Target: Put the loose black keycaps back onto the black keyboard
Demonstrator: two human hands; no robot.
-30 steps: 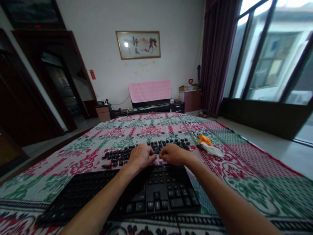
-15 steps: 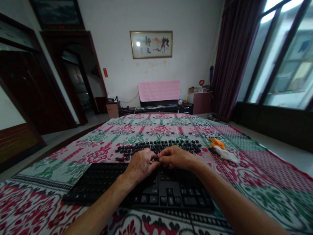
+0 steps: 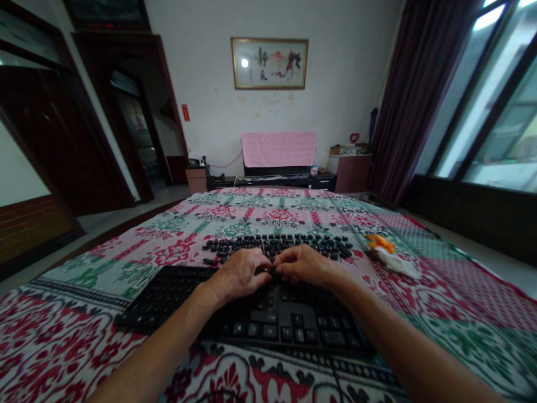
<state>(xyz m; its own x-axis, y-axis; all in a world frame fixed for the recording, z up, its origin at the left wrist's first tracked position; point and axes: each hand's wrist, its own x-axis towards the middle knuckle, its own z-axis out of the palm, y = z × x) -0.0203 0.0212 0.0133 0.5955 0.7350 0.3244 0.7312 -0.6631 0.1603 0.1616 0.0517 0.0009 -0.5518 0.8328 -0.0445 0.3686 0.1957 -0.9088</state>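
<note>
A black keyboard (image 3: 268, 322) lies on a patterned red, green and white cloth (image 3: 84, 336) in front of me. Beyond it, rows of loose black keycaps (image 3: 277, 245) are laid out on the cloth. My left hand (image 3: 239, 273) and my right hand (image 3: 302, 264) meet over the keyboard's far edge, fingers curled together. A small black keycap (image 3: 273, 272) is pinched between the fingertips of both hands.
An orange tool and a white rag (image 3: 390, 254) lie on the cloth to the right of the keycaps. Against the far wall stands a low black cabinet with a pink-covered screen (image 3: 279, 150). Dark doorways are at left, curtains and windows at right.
The view has shifted, so the keyboard and the room sit further right in the picture. Both hands stayed together over the keyboard's far edge, and a keycap now shows between the fingertips.
</note>
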